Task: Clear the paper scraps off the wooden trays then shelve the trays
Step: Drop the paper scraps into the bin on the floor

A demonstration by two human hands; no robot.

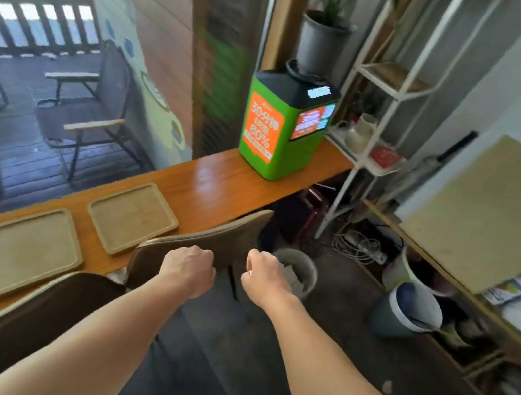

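1. Two wooden trays lie flat on the long orange-brown bench (pixel 219 186), side by side and slightly apart; both surfaces are bare, with no scraps showing on them.
2. Near tray (pixel 24 253): rounded rectangle, long axis running roughly along the bench.
3. Far tray (pixel 132 217): same shape, set at a similar slant, further along the bench toward the green box (pixel 281 131).
4. Left hand (pixel 189 270): fingers curled into a loose fist over the top of a brown chair back (pixel 227 240); whether it holds anything cannot be told. Far tray lies just to its left.
5. Right hand (pixel 264 276): fingers curled under, above the grey waste bin (pixel 296 273); contents of the hand cannot be told. Both trays lie well to its left.
6. Waste bin, on the floor: pale crumpled paper inside.
7. Grey bucket (pixel 405 313), floor, right of the bin: contents unclear.
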